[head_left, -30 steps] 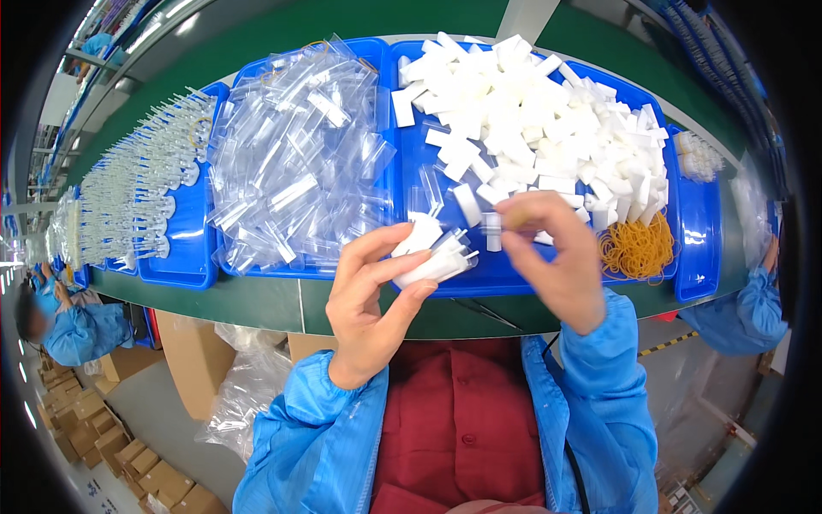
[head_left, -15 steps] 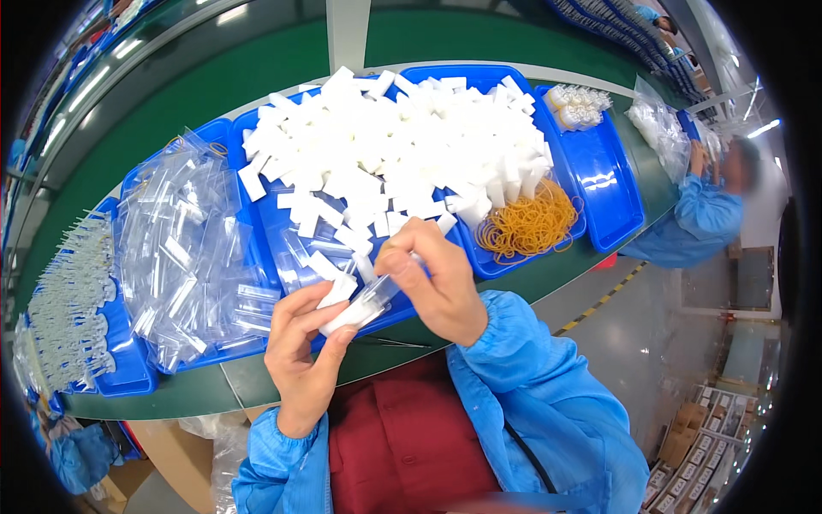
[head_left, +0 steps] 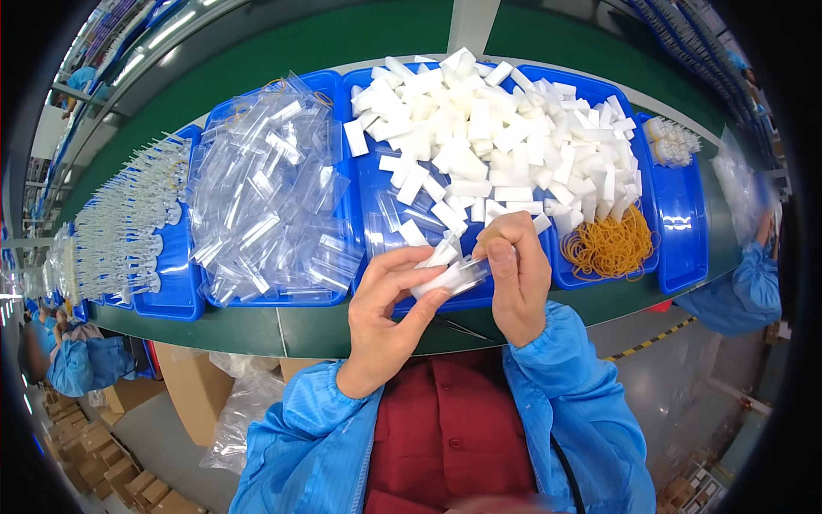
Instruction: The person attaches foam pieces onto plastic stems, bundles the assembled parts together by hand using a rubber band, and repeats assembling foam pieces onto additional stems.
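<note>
My left hand [head_left: 390, 300] is closed on a white foam block [head_left: 434, 283], thumb below and fingers above. A clear plastic sleeve [head_left: 469, 276] sticks out from the block toward my right hand [head_left: 518, 276], whose thumb and bent fingers pinch its far end. A second white block [head_left: 445, 250] shows at the left fingertips; whether that hand holds it too, I cannot tell. Both hands are over the front edge of a blue tray [head_left: 374, 224] with piled white foam blocks [head_left: 479, 124]. Yellow rubber bands [head_left: 610, 244] lie beyond my right hand.
Clear plastic sleeves [head_left: 265, 193] fill a tray at left, beside rows of pale thin plastic parts [head_left: 128, 227]. Far right, a blue tray [head_left: 681, 227] carries small whitish parts [head_left: 672, 141]. Dark tweezers [head_left: 462, 327] lie at the table edge. Co-workers in blue [head_left: 738, 291] are at both sides.
The view has turned left, so the trays appear farther right. My hands are still together on the foam block and sleeve, with less of the sleeve showing between them.
</note>
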The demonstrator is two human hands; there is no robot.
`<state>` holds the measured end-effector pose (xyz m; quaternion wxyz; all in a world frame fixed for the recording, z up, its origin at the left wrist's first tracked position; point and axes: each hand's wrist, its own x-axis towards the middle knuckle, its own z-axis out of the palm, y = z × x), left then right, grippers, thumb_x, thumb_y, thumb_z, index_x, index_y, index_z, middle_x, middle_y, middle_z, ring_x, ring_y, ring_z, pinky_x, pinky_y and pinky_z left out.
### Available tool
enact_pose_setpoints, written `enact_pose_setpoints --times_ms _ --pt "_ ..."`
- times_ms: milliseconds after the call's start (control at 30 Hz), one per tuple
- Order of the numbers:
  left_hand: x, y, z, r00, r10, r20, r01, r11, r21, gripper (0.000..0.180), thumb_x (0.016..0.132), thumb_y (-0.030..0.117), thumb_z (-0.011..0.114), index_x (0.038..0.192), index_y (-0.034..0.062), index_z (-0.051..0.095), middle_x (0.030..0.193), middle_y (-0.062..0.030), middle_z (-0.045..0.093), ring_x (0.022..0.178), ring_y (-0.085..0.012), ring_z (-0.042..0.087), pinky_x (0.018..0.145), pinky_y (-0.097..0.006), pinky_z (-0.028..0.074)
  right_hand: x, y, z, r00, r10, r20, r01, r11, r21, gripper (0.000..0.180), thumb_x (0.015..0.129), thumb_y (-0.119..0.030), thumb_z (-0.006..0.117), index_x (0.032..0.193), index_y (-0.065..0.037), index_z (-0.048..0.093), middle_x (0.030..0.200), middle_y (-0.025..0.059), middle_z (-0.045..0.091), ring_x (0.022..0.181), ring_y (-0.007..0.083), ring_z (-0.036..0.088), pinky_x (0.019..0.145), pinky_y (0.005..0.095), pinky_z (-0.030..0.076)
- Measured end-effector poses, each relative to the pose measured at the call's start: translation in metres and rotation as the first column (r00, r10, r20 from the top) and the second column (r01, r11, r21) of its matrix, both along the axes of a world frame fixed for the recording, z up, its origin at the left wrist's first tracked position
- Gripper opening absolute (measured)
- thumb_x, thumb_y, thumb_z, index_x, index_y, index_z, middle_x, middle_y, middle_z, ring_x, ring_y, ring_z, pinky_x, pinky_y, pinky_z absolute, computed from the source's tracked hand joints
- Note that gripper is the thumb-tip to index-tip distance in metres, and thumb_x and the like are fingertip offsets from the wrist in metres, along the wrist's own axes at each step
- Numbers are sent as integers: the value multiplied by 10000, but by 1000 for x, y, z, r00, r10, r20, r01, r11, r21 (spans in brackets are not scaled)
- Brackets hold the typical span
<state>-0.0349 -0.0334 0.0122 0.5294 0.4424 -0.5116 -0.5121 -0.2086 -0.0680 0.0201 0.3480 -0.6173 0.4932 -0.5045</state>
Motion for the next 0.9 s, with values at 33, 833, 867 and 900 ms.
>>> enact_pose_setpoints --times_ms 33,833,867,900 --pt "1 0 0 999 -2 37 3 1000 -18 240 879 -8 732 1117 1 705 1291 -139 557 1115 -227 642 881 -303 569 2 0 -1 1000 -14 5 14 1000 -22 163 1001 -172 578 895 -49 591 853 82 582 819 256 502 791 363 397" --pt "1 2 8 931 10 365 45 989 -141 233 815 16 794 1044 23 751 1227 -129 639 1080 -248 644 854 -311 536 2 1 -12 986 18 -165 -52 977 -205 140 962 -155 611 864 -58 587 788 60 548 779 273 496 844 392 373" --pt "2 2 6 931 11 366 44 989 -141 233 815 16 794 1044 23 751 1227 -129 639 1080 -248 644 854 -311 536 4 2 -11 979 31 -202 -74 975 -208 135 964 -149 603 864 -59 589 786 59 545 776 273 500 854 396 375" --pt "3 2 4 932 3 364 54 988 -147 250 819 9 788 1066 20 744 1236 -133 630 1107 -257 638 867 -320 537 4 3 -12 979 31 -202 -74 975 -208 135 964 -149 603 864 -59 589 786 59 545 776 273 500 854 396 375"
